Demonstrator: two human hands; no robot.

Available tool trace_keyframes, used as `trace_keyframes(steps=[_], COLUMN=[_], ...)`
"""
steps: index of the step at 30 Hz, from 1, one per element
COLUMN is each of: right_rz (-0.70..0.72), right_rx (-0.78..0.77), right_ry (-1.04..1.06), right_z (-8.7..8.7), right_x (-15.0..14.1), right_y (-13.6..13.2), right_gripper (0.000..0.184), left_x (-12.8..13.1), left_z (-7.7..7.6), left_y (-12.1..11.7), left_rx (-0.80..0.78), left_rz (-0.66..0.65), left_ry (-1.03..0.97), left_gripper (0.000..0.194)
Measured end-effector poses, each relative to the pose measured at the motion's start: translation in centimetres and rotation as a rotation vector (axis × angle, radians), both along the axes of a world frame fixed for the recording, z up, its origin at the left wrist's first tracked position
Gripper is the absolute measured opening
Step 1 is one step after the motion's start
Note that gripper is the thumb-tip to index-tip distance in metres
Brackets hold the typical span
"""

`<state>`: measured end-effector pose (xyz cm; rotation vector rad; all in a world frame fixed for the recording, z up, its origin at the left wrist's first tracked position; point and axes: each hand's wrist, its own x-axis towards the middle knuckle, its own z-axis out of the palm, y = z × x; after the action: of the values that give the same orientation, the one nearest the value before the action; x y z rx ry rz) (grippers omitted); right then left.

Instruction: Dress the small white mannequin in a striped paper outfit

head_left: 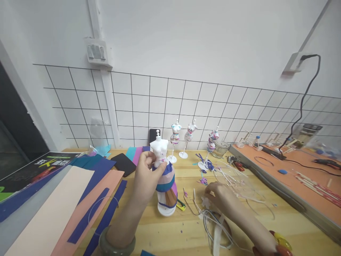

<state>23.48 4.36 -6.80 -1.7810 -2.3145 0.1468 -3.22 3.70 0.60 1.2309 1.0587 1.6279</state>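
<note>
A small white dress-form mannequin (pixel 161 146) stands upright on its round base, wrapped in bands of blue, pink, teal, magenta and brown material. My left hand (pixel 150 169) is closed around its waist, thumb and fingers pressing at the top of the blue band. To the right, my right hand (pixel 220 193) reaches down to the table with fingers curled together. A pale, flower-like scrap (pixel 205 202) lies at its fingertips; whatever is between them is hidden. Just below are a loose coil of wire (pixel 205 224) and a white strip (pixel 217 238).
Three decorated mannequins (pixel 175 137) stand at the back. Coloured sheets (pixel 61 209) and a black phone (pixel 123 164) lie left. Yellow-handled scissors (pixel 181 205) lie behind the mannequin's base. Pliers (pixel 236 163), a glass jar (pixel 220 149) and an orange board (pixel 293 185) are right.
</note>
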Motion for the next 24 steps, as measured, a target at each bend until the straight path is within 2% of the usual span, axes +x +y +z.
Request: trace_keyframes(steps=[3, 7, 8, 10, 11, 15, 17, 19, 22, 24], right_rz=[-0.016, 0.053, 0.119, 0.255, 0.307, 0.399, 0.355, 0.33, 0.306, 0.294], right_rx=[-0.018, -0.109, -0.141, -0.21, -0.281, -0.491, -0.517, -0.525, -0.576, -0.636], right_ry=[0.023, 0.072, 0.095, 0.177, 0.207, 0.143, 0.014, -0.025, -0.029, -0.011], right_z=[1.3, 2.9, 3.2, 3.5, 3.4, 1.1, -0.3, -1.3, -1.7, -1.7], right_x=[-1.9, -5.2, -6.0, -7.8, -8.7, -12.1, -13.6, -14.7, -15.6, -15.8], right_y=[-1.2, -3.2, -3.9, -5.1, -5.7, -7.3, -7.7, -7.9, -8.1, -8.2], right_gripper=[0.019, 0.046, 0.043, 0.02, 0.014, 0.025, 0.028, 0.029, 0.033, 0.027], left_x=[-0.3, -0.7, -0.8, -0.9, -0.9, -0.8, -0.7, -0.8, -0.9, -1.0], left_z=[-0.1, -0.4, -0.5, -0.8, -0.9, -1.1, -1.1, -1.0, -1.0, -1.0], left_y=[0.1, 0.5, 0.6, 0.8, 0.9, 1.0, 0.9, 0.9, 0.9, 0.9], left_rx=[0.001, 0.029, 0.036, 0.04, 0.036, 0.018, 0.014, 0.01, 0.004, 0.004], left_rz=[-0.005, 0.014, 0.026, 0.048, 0.057, 0.068, 0.076, 0.087, 0.094, 0.086], left_ry=[0.042, 0.164, 0.196, 0.249, 0.272, 0.321, 0.335, 0.344, 0.343, 0.334], left_gripper=[0.046, 0.037, 0.035, 0.033, 0.032, 0.029, 0.03, 0.031, 0.034, 0.035])
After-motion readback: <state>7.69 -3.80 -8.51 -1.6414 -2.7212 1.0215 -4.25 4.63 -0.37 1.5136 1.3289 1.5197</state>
